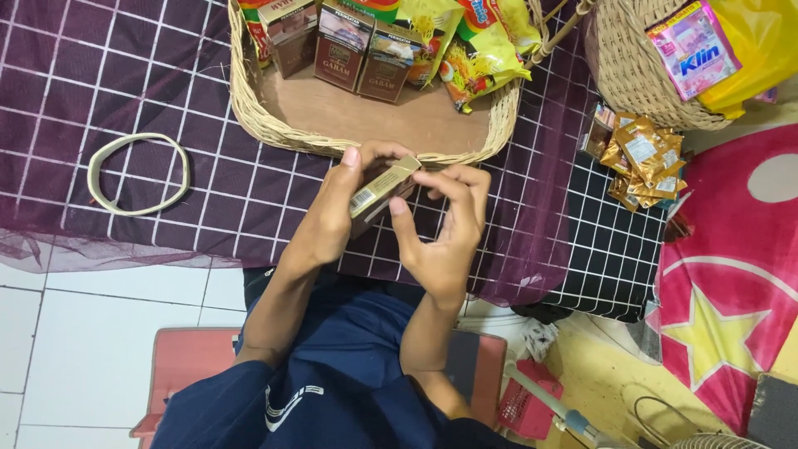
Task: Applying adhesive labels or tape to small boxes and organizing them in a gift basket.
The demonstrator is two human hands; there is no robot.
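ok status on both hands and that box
Left hand and right hand both grip small gold box. Held above grid cloth, near wicker tray. Nothing blocking.

Both hands, left hand (328, 212) and right hand (449, 224), grip a small gold box (381, 187) just below the wicker tray (249, 104) holding brown packets (366, 46).

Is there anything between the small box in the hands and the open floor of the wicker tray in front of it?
Only the tray's near rim. The left hand and right hand hold the small box just before it. Beyond the rim, the tray floor is bare; the standing boxes are at the far side.
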